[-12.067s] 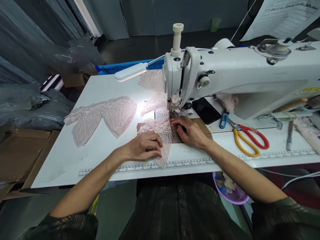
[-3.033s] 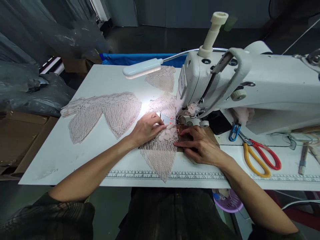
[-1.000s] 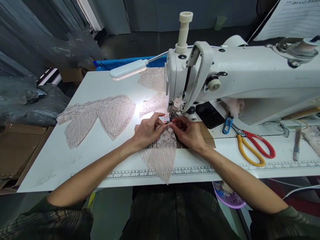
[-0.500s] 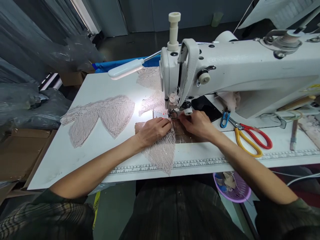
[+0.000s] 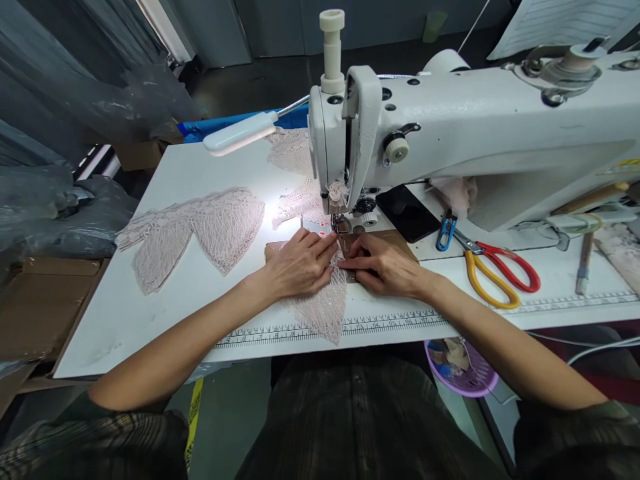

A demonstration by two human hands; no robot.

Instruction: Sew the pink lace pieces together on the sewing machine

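Note:
A pale pink lace piece [image 5: 323, 313] lies under the sewing machine's needle and presser foot [image 5: 334, 223], its pointed end hanging toward the ruler strip. My left hand [image 5: 303, 263] rests flat on its upper part, fingers stretched toward the foot and covering much of it. My right hand [image 5: 383, 265] is on the other side, its index fingertip touching the lace's right edge and the other fingers partly bent and apart. Beneath both hands is a brown sheet [image 5: 400, 247] on the machine bed. Another lace part [image 5: 303, 200] lies just behind the foot.
The white sewing machine [image 5: 450, 133] fills the right side. Stacked lace pieces [image 5: 225, 227] lie left, under a lamp [image 5: 240, 133]. Right are a phone [image 5: 409, 213], blue thread snips [image 5: 446, 232] and scissors [image 5: 493, 280]. A purple basket [image 5: 475, 377] hangs below the table edge.
Both hands pinched the lace's upper edge a second ago. Since then my left hand has flattened on it. My right hand moved toward the machine knob, then came back to the lace edge.

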